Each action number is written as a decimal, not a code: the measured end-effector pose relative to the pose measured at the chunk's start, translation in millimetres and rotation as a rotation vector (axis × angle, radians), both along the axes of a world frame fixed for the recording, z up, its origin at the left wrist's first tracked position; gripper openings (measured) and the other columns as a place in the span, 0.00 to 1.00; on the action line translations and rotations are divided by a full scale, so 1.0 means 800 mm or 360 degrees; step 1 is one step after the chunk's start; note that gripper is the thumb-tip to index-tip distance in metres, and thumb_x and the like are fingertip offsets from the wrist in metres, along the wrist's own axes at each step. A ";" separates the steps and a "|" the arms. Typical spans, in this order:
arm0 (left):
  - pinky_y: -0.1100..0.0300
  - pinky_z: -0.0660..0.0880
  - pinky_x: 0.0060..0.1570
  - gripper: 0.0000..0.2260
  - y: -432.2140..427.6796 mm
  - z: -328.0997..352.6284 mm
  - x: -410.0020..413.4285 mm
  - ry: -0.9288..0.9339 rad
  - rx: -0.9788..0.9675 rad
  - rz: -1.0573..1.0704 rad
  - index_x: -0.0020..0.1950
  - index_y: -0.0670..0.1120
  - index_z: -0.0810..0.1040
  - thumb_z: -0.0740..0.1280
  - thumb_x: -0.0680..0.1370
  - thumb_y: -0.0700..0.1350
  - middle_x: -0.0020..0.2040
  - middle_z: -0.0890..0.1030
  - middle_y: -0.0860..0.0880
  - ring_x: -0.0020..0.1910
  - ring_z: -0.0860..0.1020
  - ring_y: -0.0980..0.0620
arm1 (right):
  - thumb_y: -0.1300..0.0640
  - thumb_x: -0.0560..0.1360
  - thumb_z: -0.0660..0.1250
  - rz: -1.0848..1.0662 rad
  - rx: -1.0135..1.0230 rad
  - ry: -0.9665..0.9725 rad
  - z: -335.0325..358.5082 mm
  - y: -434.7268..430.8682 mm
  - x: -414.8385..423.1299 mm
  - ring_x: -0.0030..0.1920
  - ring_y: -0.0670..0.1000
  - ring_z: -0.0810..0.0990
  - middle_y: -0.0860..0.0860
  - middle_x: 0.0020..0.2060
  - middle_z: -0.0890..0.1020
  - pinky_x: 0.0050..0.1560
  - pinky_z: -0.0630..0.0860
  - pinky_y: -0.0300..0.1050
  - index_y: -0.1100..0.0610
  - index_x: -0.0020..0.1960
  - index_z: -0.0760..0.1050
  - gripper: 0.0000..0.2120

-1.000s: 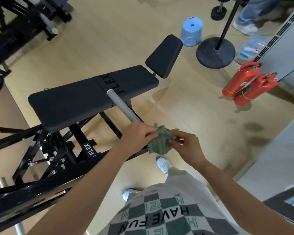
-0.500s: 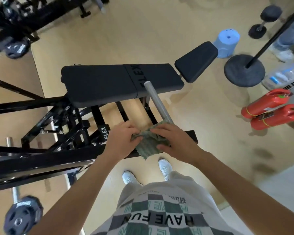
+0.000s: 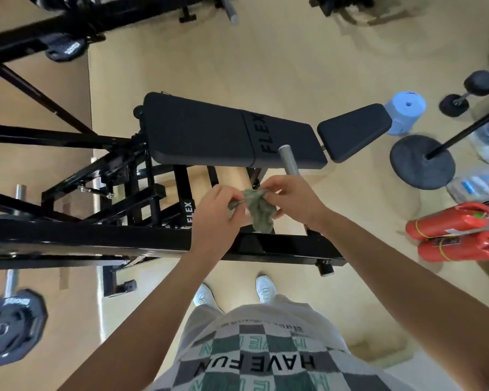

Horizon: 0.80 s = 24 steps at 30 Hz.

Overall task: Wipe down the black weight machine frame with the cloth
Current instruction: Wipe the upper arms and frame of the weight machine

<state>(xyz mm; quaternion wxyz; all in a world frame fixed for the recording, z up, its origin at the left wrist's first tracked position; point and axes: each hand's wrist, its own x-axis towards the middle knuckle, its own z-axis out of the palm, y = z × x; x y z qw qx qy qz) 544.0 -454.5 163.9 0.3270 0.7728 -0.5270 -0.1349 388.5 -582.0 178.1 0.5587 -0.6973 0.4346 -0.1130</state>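
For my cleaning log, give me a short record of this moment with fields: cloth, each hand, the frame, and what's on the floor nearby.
cloth: green cloth, bunched, held between both hands
left grip: left hand pinches the cloth's left end
right grip: right hand pinches its upper right part
frame: black frame beam runs just below the cloth; contact unclear
bench: black FLEX pad beyond the hands
floor: red fire extinguishers at right, weight plate at left

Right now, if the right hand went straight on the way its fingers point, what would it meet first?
Likely the left hand: the right hand points across the green cloth both pinch, though depth is unclear.
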 end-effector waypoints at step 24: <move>0.44 0.62 0.74 0.15 0.135 -0.072 -0.019 -0.0620 0.0050 0.0296 0.62 0.48 0.83 0.71 0.78 0.52 0.65 0.81 0.46 0.71 0.73 0.43 | 0.36 0.82 0.56 0.1373 0.0686 0.0975 0.001 -0.038 0.056 0.56 0.56 0.82 0.54 0.62 0.79 0.57 0.82 0.50 0.49 0.62 0.80 0.23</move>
